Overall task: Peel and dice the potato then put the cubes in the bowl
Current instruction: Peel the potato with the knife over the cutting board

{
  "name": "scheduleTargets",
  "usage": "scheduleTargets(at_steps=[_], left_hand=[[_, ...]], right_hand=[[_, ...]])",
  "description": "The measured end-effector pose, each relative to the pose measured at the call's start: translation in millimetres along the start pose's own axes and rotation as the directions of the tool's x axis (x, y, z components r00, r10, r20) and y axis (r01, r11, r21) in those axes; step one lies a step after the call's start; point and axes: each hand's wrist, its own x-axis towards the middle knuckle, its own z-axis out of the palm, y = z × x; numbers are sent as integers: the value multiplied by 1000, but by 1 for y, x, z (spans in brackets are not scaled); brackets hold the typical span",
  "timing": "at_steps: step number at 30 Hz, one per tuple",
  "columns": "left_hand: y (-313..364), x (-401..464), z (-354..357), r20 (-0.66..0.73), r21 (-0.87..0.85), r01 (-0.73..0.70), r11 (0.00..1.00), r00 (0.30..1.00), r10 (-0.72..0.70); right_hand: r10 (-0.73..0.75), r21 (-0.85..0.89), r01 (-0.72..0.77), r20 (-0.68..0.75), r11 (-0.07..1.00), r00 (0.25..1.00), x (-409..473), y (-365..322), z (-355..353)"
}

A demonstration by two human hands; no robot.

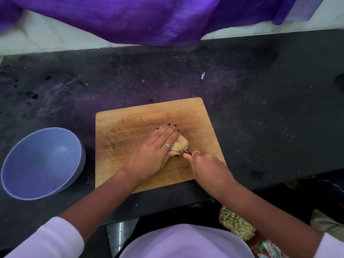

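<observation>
Dark speckled counter (260,108) filled most of the frame, with pale tile and purple cloth (139,17) draped across the top. Wooden board (130,127) sat at centre frame, its surface scored with knife marks. Peeled potato (181,145) lay on the board just right of centre, pale yellow, mostly covered. Left hand (156,151) lay over the potato, fingers extended forward and down onto it, thumb tucked at the near side against the potato; dark nail polish, a ring on one finger. Right hand (206,164) came in from lower right, fingers curled round a knife (186,151) handle, index finger laid along the top, ring on it. Only a short sliver of blade showed, between the two hands at the potato's near edge; how deep it sat in the potato couldn't be told. Blue bowl (18,159) stood on the counter at left of the frame, just beside the board's left edge, not touching it, nothing inside. White sleeves (46,239) showed at the bottom corners. Container of pale chopped pieces (236,226) sat below the counter edge at lower right, contents unclear.
</observation>
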Motion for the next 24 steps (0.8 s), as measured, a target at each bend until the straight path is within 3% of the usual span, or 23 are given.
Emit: scheduleTargets(at_steps=[10, 24], left_hand=[[3, 2, 0, -57, -49, 23, 999, 998, -26], [7, -1, -1, -27, -124, 38, 992, 999, -41]], right_hand=[[-13, -18, 13, -26, 1000, 1000, 4, 3, 7], [-2, 25, 4, -67, 1000, 998, 1, 4, 7]])
